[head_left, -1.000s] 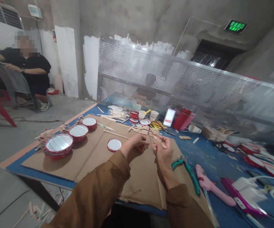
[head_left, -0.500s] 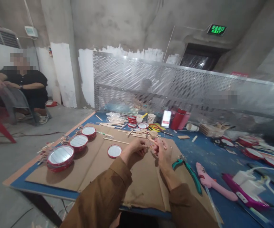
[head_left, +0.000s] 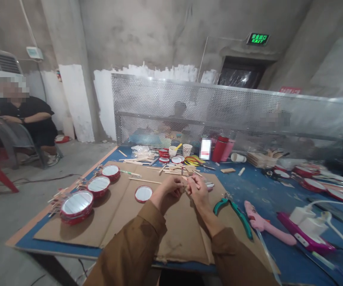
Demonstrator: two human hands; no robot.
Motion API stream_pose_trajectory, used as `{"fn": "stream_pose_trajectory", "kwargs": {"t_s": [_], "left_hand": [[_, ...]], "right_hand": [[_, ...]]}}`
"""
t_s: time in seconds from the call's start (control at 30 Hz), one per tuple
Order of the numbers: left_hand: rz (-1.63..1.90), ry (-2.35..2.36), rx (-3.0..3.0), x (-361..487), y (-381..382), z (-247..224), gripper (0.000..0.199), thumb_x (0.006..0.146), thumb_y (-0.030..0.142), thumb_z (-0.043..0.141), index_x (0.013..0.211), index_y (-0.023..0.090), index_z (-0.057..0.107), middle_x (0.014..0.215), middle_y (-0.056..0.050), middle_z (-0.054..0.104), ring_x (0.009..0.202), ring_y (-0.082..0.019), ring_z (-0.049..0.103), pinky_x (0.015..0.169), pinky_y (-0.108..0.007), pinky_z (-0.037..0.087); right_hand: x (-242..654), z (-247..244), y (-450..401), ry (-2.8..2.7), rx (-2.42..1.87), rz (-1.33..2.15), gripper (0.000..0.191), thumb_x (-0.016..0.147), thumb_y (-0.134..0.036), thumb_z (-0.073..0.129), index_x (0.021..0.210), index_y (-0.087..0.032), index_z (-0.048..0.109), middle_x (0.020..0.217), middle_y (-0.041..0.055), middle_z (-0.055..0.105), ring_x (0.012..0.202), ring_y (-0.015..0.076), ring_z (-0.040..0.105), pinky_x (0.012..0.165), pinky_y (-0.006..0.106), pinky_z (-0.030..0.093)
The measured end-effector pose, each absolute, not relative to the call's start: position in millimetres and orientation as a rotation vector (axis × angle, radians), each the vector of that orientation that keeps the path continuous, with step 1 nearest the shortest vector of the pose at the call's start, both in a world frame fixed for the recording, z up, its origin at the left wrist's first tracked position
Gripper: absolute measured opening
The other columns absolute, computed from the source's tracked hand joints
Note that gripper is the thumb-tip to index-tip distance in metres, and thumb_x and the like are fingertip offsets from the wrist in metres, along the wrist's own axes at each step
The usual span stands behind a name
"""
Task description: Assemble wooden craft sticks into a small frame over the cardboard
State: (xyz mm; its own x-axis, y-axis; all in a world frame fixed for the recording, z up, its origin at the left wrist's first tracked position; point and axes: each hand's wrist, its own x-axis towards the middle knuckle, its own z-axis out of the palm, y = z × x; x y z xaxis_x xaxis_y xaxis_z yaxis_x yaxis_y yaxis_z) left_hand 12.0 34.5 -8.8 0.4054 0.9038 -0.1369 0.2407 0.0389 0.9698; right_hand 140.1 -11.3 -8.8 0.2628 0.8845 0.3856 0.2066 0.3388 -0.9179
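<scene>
My left hand [head_left: 171, 187] and my right hand [head_left: 197, 191] are close together above the cardboard sheet [head_left: 177, 234]. The fingers of both are pinched; whatever lies between the fingertips is too small to make out. Left of my left hand, a small round red-rimmed piece [head_left: 143, 193] lies on the cardboard. A thin wooden stick [head_left: 144, 180] rests behind it. Loose wooden sticks [head_left: 171, 170] are heaped just beyond my hands. On the left stand red-rimmed round stacks [head_left: 77, 204] with sticks beside them.
Green-handled pliers [head_left: 239, 216], a pink glue gun [head_left: 268, 228] and a purple power strip [head_left: 304, 234] lie at the right. A red bottle [head_left: 220, 149] and paper cups [head_left: 187, 150] stand at the back, before a perforated metal screen [head_left: 159, 97]. A person [head_left: 31, 115] sits at far left.
My right hand has drawn its fingers together and turned slightly, staying near my left hand. The camera view has shifted a little.
</scene>
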Motion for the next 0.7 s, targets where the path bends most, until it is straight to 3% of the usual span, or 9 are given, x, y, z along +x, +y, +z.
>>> {"fn": "stream_pose_trajectory", "kwargs": {"t_s": [0.4, 0.7], "left_hand": [[0.683, 1.081, 1.486, 12.1, 35.9, -11.6, 0.018, 0.087, 0.012, 0.055, 0.07, 0.014, 0.056, 0.051, 0.004, 0.052, 0.042, -0.007, 0.047, 0.044, -0.016, 0.04], [0.664, 1.02, 1.478, 7.9, 36.0, -7.1, 0.023, 0.086, 0.023, 0.067, 0.068, 0.015, 0.055, 0.053, 0.004, 0.054, 0.042, -0.007, 0.05, 0.045, -0.016, 0.04]], "right_hand": [[140.2, -10.9, -9.4, -1.149, -1.157, 0.605, 0.043, 0.077, -0.065, 0.066, 0.076, -0.022, 0.059, 0.051, -0.0057, 0.051, 0.04, 0.0113, 0.045, 0.039, 0.023, 0.038], [139.1, -6.6, -12.1, -1.258, -1.161, 0.647, 0.043, 0.079, -0.064, 0.065, 0.076, -0.022, 0.06, 0.054, -0.0045, 0.054, 0.044, 0.0119, 0.047, 0.043, 0.024, 0.041]]}}
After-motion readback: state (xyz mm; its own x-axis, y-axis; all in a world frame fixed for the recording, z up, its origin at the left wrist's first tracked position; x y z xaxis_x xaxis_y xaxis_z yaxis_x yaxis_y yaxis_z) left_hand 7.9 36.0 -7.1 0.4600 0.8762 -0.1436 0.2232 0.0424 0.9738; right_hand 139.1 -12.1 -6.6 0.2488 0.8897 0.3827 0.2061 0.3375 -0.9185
